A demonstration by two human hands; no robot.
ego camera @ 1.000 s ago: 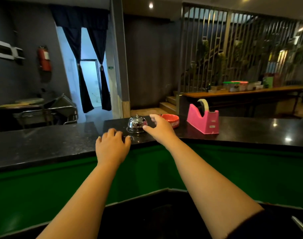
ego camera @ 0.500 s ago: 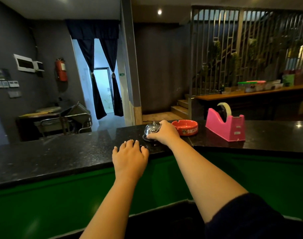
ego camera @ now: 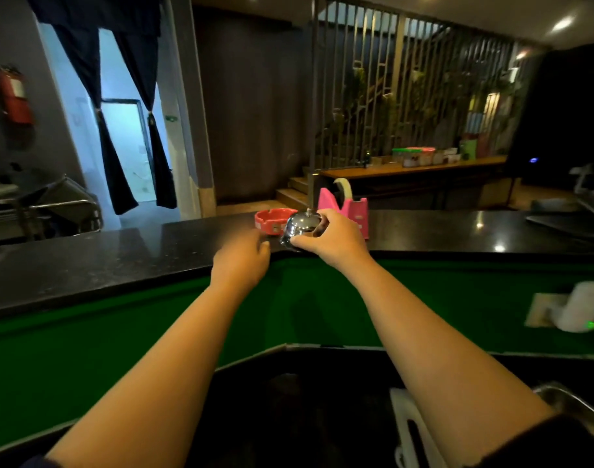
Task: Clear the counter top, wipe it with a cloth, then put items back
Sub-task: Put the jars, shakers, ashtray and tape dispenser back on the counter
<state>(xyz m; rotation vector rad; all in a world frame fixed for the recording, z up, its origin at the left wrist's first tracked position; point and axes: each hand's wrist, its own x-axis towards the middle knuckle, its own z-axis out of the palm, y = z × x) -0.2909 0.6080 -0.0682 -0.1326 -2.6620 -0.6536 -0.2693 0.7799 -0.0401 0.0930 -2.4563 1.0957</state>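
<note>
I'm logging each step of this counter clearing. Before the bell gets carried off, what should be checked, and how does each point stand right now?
1. Right hand grips the call bell: ok, fingers and thumb curl round its dome.
2. Bell off the black counter top: cannot tell, its base is hidden behind the hand.
3. Left hand free to take another item: ok, it holds nothing, though blurred.
4. Red ashtray out of the bell's way: ok, it sits just behind and to the left.
5. Pink tape dispenser waiting on the counter: ok, untouched behind the right hand.
6. Wiping cloth at hand: cannot tell, none is recognisable.
</note>
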